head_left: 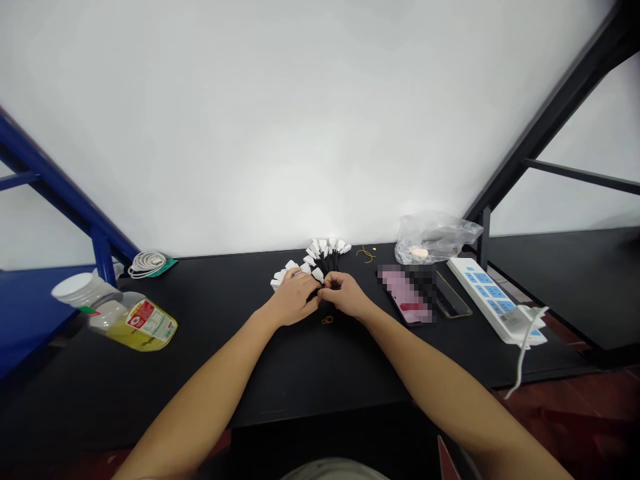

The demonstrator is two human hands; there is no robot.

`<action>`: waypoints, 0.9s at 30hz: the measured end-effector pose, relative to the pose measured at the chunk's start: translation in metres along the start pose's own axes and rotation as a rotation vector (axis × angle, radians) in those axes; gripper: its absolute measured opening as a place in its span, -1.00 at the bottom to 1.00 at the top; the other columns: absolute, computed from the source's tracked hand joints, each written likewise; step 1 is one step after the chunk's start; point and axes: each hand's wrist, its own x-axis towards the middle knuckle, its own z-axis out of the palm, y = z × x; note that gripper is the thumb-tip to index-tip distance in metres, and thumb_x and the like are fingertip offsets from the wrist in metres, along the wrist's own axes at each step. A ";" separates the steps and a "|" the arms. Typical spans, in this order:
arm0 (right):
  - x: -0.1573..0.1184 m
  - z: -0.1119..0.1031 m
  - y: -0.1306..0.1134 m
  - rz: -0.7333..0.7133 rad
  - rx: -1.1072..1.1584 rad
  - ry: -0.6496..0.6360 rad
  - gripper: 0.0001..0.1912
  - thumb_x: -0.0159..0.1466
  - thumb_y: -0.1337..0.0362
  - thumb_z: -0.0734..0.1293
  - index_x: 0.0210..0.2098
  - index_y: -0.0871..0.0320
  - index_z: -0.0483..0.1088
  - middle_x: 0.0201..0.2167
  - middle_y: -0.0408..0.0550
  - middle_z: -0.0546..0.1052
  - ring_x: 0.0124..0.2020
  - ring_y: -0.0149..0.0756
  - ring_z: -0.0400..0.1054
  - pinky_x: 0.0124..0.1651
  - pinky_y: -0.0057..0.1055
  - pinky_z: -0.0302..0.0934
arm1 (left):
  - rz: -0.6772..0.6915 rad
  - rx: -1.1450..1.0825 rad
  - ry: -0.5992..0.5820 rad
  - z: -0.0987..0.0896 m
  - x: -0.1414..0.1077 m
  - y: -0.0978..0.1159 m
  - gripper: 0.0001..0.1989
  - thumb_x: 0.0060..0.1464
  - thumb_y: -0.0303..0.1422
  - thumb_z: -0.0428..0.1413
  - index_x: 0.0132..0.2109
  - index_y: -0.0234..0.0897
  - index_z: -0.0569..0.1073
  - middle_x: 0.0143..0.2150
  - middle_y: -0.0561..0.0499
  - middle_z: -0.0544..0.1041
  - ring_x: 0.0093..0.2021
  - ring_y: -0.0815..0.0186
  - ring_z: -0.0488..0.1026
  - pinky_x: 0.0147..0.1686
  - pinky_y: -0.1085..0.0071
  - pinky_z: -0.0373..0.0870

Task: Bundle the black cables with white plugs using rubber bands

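My left hand (294,298) bends over a group of white connectors (281,274) on the black table. Its fingers are closed on a short black cable, mostly hidden beneath them. Right beside it, my right hand (346,293) is closed in a pinch, thumb against forefinger; whatever lies between the tips is too small to make out. Just beyond both hands, a bundle of short black cables (330,261) fans out, with white connectors (332,244) at the ends toward the wall. A few yellow rubber bands (327,320) lie close to my wrists.
More yellow bands (367,254) lie near the wall. To the right are a clear plastic bag (435,233), a partly blurred phone (406,297), a dark flat case (453,297) and a white power strip (493,293). A jar of yellow liquid (133,327) and a coiled white cable (147,264) are left.
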 end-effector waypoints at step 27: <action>-0.005 0.004 -0.006 -0.042 0.065 -0.045 -0.70 0.06 0.28 0.36 -0.57 0.10 0.08 -0.64 -0.31 0.16 -0.57 -0.49 0.06 -0.51 -0.51 -0.03 | 0.030 0.046 -0.020 0.002 0.004 -0.004 -0.70 0.23 -0.16 0.07 -0.40 -0.22 0.39 -0.42 0.03 0.48 -0.30 0.22 0.42 0.02 0.13 0.22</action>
